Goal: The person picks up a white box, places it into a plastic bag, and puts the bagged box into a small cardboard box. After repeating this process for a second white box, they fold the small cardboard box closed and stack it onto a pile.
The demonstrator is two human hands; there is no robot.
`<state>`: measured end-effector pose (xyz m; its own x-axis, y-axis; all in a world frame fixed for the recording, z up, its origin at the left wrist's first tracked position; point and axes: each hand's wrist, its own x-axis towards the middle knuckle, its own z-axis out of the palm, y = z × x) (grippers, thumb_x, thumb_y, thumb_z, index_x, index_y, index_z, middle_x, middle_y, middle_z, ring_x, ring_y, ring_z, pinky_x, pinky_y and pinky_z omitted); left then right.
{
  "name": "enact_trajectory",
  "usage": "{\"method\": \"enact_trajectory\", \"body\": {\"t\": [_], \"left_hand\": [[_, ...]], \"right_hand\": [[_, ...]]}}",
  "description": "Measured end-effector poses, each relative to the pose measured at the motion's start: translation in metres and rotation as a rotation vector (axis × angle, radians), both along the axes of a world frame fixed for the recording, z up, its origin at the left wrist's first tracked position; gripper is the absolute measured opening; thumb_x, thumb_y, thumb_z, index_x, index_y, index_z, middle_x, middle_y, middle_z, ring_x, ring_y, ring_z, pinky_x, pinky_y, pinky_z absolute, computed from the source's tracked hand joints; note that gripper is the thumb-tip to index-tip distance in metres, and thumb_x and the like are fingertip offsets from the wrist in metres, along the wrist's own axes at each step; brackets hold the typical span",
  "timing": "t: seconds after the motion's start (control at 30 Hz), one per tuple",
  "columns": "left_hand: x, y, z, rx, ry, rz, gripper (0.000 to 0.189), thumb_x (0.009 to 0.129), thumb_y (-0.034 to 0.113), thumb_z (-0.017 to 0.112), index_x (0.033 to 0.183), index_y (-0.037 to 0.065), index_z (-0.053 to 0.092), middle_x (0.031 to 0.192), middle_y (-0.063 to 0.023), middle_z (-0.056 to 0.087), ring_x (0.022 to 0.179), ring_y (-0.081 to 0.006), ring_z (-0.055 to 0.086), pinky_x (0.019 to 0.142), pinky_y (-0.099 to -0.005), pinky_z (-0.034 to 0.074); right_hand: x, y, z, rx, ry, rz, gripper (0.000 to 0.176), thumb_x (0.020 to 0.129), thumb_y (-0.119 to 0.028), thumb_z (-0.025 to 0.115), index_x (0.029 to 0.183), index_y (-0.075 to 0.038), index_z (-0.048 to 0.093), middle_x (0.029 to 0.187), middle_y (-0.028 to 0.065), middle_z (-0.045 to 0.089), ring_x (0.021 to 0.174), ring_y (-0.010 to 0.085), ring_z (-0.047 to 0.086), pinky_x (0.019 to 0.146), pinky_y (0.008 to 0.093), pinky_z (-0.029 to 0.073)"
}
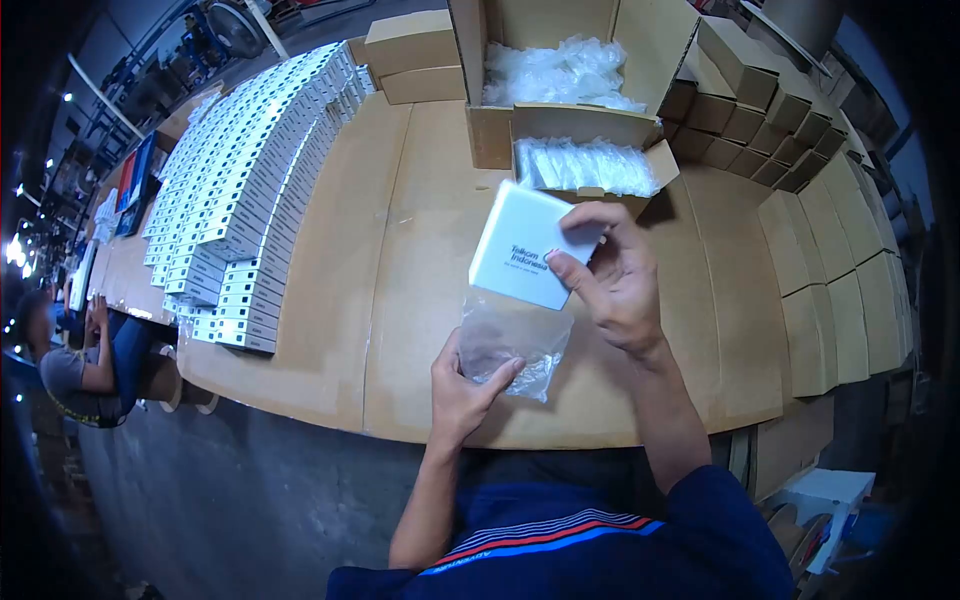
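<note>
My right hand [622, 285] grips a small white box [520, 240] by its right side, thumb on the printed front and fingers behind the edge. The print reads "Telkom Indonesia". Just below, a clear plastic bag [510, 340] is pinched in my left hand [470, 388], the thumb lying across its front. The bag's upper edge meets the lower edge of the box in this view. Beyond the box stands an open carton [590, 122] with a row of plastic-wrapped pieces [585, 167] in it.
Stacked white boxes [255, 190] cover the table's left side. Behind the small carton is a large open carton [490, 135] holding crumpled clear plastic [560, 72]. Brown cartons [745, 120] are piled at the right. A seated person [85, 365] is at far left.
</note>
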<state>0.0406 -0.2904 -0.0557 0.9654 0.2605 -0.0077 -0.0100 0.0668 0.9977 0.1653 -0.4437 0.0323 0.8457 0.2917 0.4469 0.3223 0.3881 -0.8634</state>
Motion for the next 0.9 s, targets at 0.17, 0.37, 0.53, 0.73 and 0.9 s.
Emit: {"method": "enact_trajectory", "body": {"t": [0.17,0.37,0.53,0.73,0.9], "left_hand": [[-0.001,0.000,0.001,0.011,-0.012,0.000,0.041,0.084,0.002,0.085,0.118,-0.002,0.062,0.104,-0.0078,0.072,0.097,-0.0141,0.069,0.090,-0.0297,0.056],[-0.002,0.000,0.001,-0.029,-0.016,0.000,0.039,0.084,0.003,0.085,0.116,-0.002,0.063,0.103,-0.0079,0.072,0.095,-0.0139,0.069,0.088,-0.0292,0.056],[-0.001,-0.001,0.002,-0.023,-0.006,0.022,0.037,0.084,0.003,0.084,0.115,-0.003,0.063,0.102,-0.0087,0.072,0.095,-0.0143,0.070,0.087,-0.0292,0.056],[0.000,0.000,-0.002,-0.021,-0.020,0.043,0.036,0.084,0.002,0.084,0.113,-0.003,0.063,0.102,-0.0087,0.072,0.094,-0.0142,0.070,0.086,-0.0295,0.056],[-0.001,-0.001,-0.008,-0.021,-0.061,0.049,0.037,0.084,0.004,0.085,0.113,-0.002,0.063,0.103,-0.0084,0.072,0.094,-0.0137,0.069,0.085,-0.0291,0.056]], "right_hand": [[0.009,-0.014,-0.013,-0.188,-0.273,-0.128,0.019,0.090,0.005,0.074,0.103,-0.004,0.065,0.109,0.0052,0.052,0.098,0.0111,0.057,0.086,0.0256,0.051],[-0.002,-0.012,-0.008,-0.215,-0.174,-0.078,0.018,0.087,0.010,0.074,0.098,-0.003,0.068,0.106,0.0057,0.052,0.096,0.0133,0.057,0.084,0.0257,0.050],[-0.011,-0.012,-0.020,-0.190,-0.179,-0.021,0.020,0.084,0.012,0.074,0.098,-0.001,0.068,0.110,0.0068,0.051,0.097,0.0135,0.060,0.082,0.0256,0.055],[-0.012,-0.020,-0.024,-0.224,-0.221,0.072,0.023,0.082,0.017,0.072,0.099,0.001,0.067,0.112,0.0090,0.050,0.100,0.0150,0.063,0.083,0.0268,0.059],[-0.007,-0.024,-0.029,-0.310,-0.248,0.038,0.025,0.075,0.017,0.067,0.092,-0.002,0.070,0.108,0.0088,0.052,0.096,0.0145,0.061,0.077,0.0252,0.055]]}}
